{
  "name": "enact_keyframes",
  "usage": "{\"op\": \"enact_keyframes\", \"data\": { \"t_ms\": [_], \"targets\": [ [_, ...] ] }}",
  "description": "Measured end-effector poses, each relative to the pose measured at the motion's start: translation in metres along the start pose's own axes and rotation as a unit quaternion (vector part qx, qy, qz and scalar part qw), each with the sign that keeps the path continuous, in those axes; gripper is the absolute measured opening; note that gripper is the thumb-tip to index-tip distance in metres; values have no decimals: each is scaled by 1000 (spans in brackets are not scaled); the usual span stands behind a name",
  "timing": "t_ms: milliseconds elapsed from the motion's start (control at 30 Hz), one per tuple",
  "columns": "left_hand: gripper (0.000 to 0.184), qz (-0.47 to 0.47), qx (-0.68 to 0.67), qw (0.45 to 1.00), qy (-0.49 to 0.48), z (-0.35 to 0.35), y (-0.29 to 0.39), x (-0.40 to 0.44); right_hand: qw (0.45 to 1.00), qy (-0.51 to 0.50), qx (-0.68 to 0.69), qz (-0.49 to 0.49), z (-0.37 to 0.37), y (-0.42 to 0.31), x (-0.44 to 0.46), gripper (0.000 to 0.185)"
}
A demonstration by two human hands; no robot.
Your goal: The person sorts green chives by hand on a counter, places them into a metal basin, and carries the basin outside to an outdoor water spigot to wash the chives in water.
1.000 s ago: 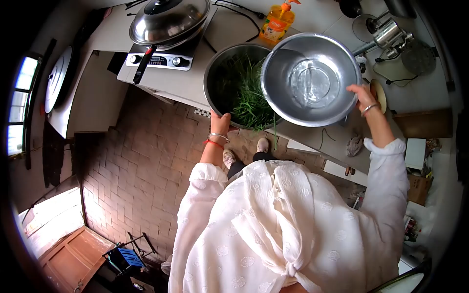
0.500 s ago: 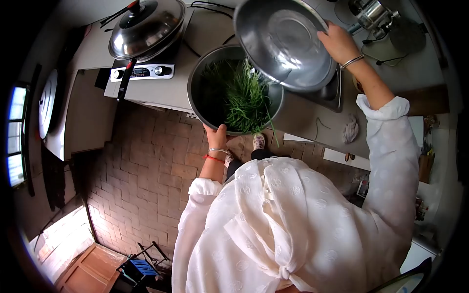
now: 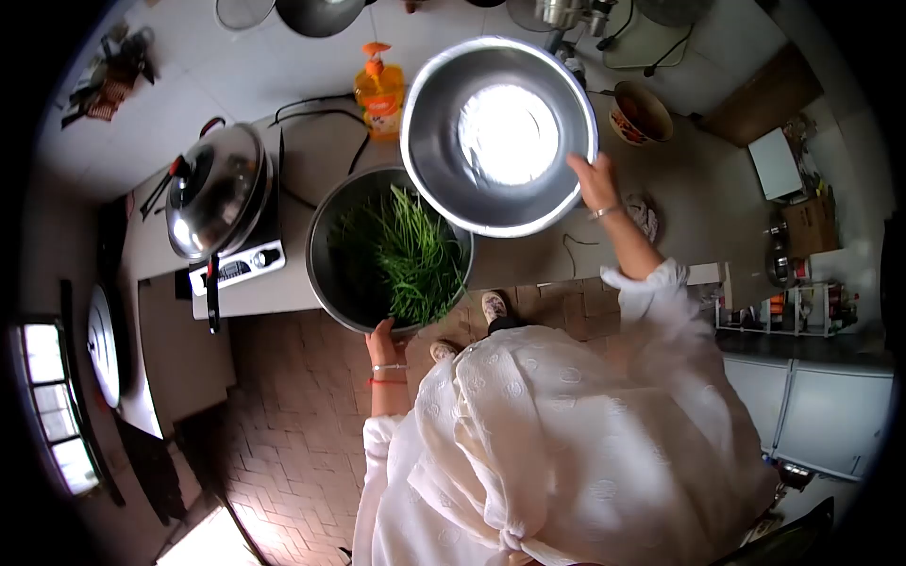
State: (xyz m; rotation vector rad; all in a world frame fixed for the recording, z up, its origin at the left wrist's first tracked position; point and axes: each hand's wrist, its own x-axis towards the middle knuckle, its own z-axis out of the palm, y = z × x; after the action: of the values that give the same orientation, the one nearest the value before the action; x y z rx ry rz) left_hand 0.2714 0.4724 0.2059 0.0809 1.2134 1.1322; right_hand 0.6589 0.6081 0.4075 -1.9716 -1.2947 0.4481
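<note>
My left hand grips the near rim of a deep metal basin, thumb over the edge. Inside the basin lie long, thin green stalks and leaves, heaped mostly toward its right side. My right hand is closed on the right rim of a second metal basin. This one is held up above the counter, its shiny inside facing me with nothing in it. Its lower left edge overlaps the greens basin in view; whether they touch, I cannot tell.
A lidded wok sits on an induction cooker at left. An orange soap bottle stands by the wall. To the right are a patterned bowl and a thin green stalk on the counter.
The view has swung right and tilted up toward the wall. My right hand has brought the second basin nearer and turned its inside more toward me. My left hand keeps its hold.
</note>
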Motion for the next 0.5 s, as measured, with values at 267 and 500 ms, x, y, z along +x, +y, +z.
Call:
{"op": "enact_keyframes", "data": {
  "t_ms": [267, 500],
  "targets": [
    [11, -105, -13, 994, 31, 34, 24, -24, 796, 54, 458, 392, -20, 207, -81, 14],
    [3, -75, -10, 995, 63, -8, 5, -7, 780, 79, 478, 395, -30, 223, -81, 12]
  ]
}}
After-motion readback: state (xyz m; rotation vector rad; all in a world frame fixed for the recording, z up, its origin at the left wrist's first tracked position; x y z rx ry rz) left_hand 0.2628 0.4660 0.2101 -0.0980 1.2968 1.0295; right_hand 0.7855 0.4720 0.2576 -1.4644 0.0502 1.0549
